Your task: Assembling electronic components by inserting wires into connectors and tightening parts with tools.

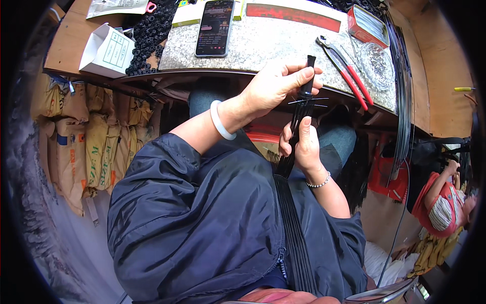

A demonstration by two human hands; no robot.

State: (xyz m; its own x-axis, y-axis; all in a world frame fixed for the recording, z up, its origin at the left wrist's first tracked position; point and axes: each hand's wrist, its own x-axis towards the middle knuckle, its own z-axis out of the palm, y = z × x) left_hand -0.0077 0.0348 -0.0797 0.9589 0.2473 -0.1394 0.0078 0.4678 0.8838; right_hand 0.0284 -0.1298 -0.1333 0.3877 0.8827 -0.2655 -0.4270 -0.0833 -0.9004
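Note:
My left hand (276,83), with a pale bangle on its wrist, closes around the top of a bundle of thin black rods (291,202) and pinches a black tube-shaped end piece (308,76). Thin wires stick out sideways just under that piece. Lower down, my right hand (302,147), wearing a bead bracelet, grips the same bundle. The rods run down over my lap, across a dark blue jacket, toward the lower edge of the view.
A speckled stone bench top (263,43) holds a phone (215,28), red-handled pliers (347,71), a red box (367,25) and a clear dish (377,66). Black round parts (149,30) and a white box (107,50) lie at left. Sacks (86,147) stack below; a person (443,202) sits at right.

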